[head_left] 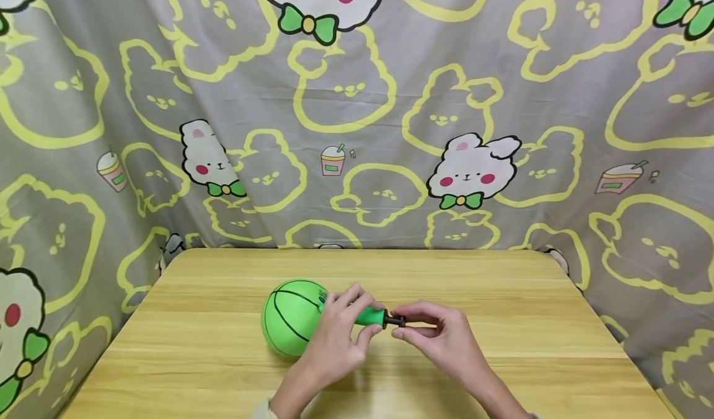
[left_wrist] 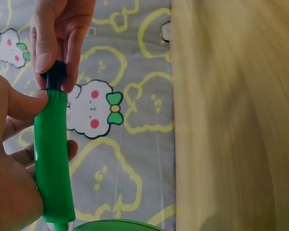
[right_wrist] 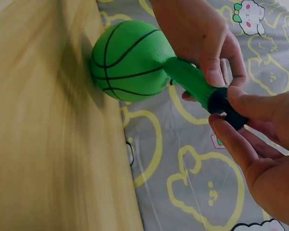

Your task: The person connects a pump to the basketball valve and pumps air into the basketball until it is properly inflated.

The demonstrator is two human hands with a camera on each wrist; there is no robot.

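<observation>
A green ball with black lines (head_left: pixel 290 320), like a small basketball, sits on the wooden table. Against its right side is the tip of a green hand pump (left_wrist: pixel 53 159), its body lying sideways in the head view. My left hand (head_left: pixel 340 335) grips the pump's green barrel, thumb near the black collar. At the other end, my right hand (head_left: pixel 446 338) pinches the black pump handle (head_left: pixel 400 321) between thumb and fingers. Only a short length of black rod shows between collar and handle. In the right wrist view the pump's narrow end meets the ball (right_wrist: pixel 130 60); whether a needle sits inside is hidden.
The light wooden table (head_left: pixel 502 289) extends around both hands, with its far edge behind the ball. A grey curtain (head_left: pixel 368 140) printed with yellow outlines and white cartoon animals hangs behind the table and along its sides.
</observation>
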